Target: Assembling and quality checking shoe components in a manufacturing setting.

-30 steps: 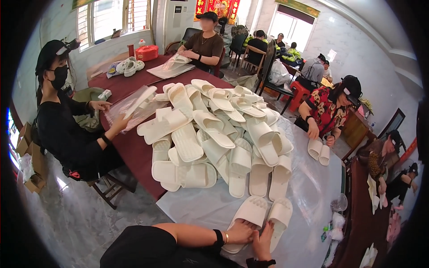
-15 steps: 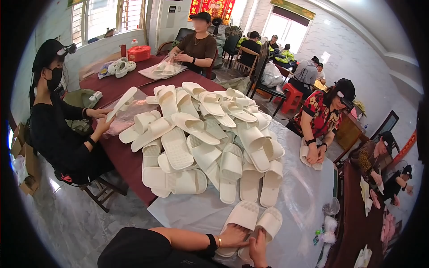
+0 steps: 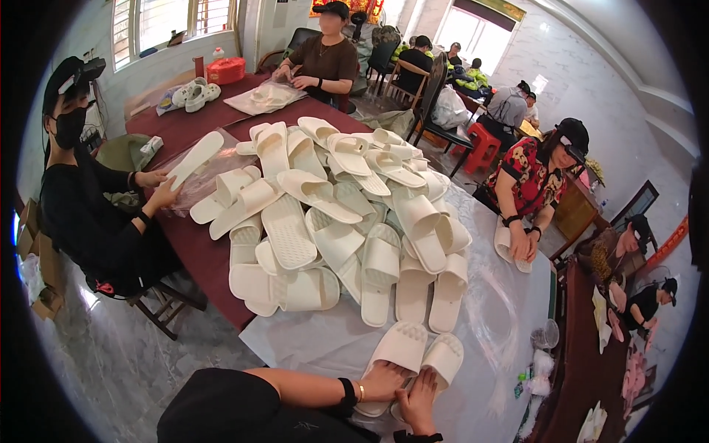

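Two cream-white slippers lie side by side at the near edge of the table, toes pointing away from me. My left hand (image 3: 382, 382) reaches into the left slipper (image 3: 399, 345), fingers spread and flat on the insole, the tips hidden under the strap. Over the right slipper (image 3: 445, 359) lies my right hand (image 3: 418, 402), fingers stretched toward the strap opening and thumb held apart, close to my left hand. Just beyond is a large heap of matching slippers (image 3: 294, 233), tumbled in several directions.
A person in black at left holds a slipper (image 3: 196, 160). At right, a person in a patterned shirt presses on another slipper (image 3: 504, 240). White sheeting (image 3: 487, 325) covers the near table; a clear plastic cup (image 3: 545, 335) sits at its right edge. White clogs (image 3: 196, 94) stand far left.
My right hand has flattened, its fingers reaching further along the right slipper. My left hand stays in the left slipper. The person at left has tilted the held slipper, and the view has shifted slightly.
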Motion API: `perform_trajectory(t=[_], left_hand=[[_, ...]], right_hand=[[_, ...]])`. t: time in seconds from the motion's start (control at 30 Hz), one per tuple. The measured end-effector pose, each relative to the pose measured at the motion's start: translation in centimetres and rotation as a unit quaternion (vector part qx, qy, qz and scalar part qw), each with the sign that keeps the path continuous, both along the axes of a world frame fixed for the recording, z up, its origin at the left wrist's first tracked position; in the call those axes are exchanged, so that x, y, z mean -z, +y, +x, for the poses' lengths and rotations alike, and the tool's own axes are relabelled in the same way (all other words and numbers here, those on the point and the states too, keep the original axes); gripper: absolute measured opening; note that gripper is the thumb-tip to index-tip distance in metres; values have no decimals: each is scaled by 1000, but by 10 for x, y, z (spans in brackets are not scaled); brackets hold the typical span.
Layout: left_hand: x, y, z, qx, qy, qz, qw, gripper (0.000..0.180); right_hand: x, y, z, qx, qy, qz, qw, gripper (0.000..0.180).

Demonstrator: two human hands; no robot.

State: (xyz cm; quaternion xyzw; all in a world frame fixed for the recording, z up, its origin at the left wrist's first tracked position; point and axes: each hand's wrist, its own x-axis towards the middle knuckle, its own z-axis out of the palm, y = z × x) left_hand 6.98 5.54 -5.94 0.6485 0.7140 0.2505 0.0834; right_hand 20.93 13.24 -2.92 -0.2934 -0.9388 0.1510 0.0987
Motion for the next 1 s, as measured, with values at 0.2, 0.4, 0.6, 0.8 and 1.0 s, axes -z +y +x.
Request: perform_trajectory(t=[0.2, 0.4, 0.6, 0.8, 1.0], left_hand=[[-49, -12, -9, 4, 19, -68, 998, 66], [-33, -12, -9, 5, -37, -29, 999, 68], [-29, -9, -11, 10, -40, 23, 999, 59], [-41, -21, -22, 38, -62, 70, 995, 43], [-26, -26, -28, 77, -158, 84, 981, 26]], right_hand=[[-50, 31, -37, 100, -121, -212, 965, 72], [-26, 17, -24, 34, -80, -134, 987, 79], [-4, 0, 2, 0, -12, -117, 993, 97], [-5, 25, -25, 67, -21, -67, 995, 93], [12, 29, -29, 66, -24, 8, 997, 80]])
